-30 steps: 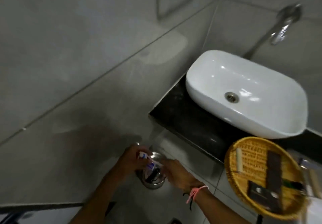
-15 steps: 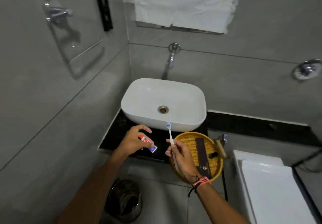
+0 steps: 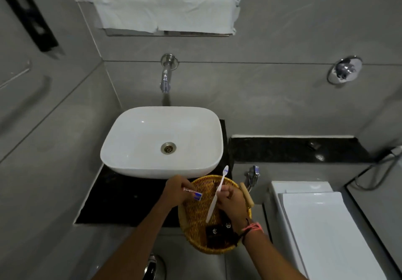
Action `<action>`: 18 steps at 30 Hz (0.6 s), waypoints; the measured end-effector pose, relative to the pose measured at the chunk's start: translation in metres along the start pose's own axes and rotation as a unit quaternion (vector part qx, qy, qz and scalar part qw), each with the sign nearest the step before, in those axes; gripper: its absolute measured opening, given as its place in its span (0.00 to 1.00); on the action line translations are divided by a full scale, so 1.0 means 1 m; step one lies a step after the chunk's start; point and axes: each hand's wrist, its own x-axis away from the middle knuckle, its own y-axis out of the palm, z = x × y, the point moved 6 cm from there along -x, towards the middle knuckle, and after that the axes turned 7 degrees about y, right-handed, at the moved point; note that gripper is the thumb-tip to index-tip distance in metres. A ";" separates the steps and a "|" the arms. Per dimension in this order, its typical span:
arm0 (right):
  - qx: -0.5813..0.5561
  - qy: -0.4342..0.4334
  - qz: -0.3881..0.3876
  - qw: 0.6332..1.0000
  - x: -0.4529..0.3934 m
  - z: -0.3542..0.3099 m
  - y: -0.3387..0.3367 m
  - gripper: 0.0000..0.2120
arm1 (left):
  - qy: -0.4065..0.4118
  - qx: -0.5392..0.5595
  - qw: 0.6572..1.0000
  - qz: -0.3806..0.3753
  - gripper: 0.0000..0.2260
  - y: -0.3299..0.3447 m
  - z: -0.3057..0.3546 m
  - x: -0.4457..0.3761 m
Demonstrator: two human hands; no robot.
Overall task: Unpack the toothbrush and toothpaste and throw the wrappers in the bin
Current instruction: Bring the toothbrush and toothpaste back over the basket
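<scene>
Standing up from the bin (image 3: pixel 153 267), the person now faces the basin again: a second ago both hands were low over the metal bin on the floor, and now only its shiny rim shows at the bottom edge of the view. I judge that the wrappers are already thrown away, because both items appear bare and no packaging is seen in the hands.

The white sink (image 3: pixel 162 141) sits on a dark stone surface (image 3: pixel 121 201), and just in front of it, at the right side, a round woven basket (image 3: pixel 195 214) stands half over the edge, with some dark sachets inside.

The right hand (image 3: pixel 231 202) is over this basket, its fingers closed around the middle of the toothbrush (image 3: pixel 215 197) — a thin white handle, tilted, with the small bristle head up near the rim of the sink and a bit of blue on it.

The left hand (image 3: pixel 177 190) is beside the left rim of the basket, and its fingers pinch the toothpaste (image 3: pixel 193 193), a very small tube with a red and silver end and a blue end toward the basket.

What remains, in my opinion, is only to put both items down.
</scene>
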 end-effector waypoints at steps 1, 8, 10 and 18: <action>0.018 0.002 0.008 1.000 -0.007 0.001 0.000 0.07 | 0.005 -0.017 1.000 -0.016 0.05 0.004 0.001 -0.004; 0.184 -0.010 0.016 0.983 -0.041 0.000 0.015 0.06 | -0.008 -0.085 0.994 -0.073 0.11 0.026 -0.003 -0.026; 0.212 -0.011 0.023 0.977 -0.046 0.000 0.017 0.06 | -0.016 -0.087 0.993 -0.073 0.14 0.030 -0.008 -0.030; 0.244 0.021 0.036 0.969 -0.054 0.015 0.015 0.06 | -0.006 -0.089 0.995 -0.050 0.13 0.044 -0.032 -0.037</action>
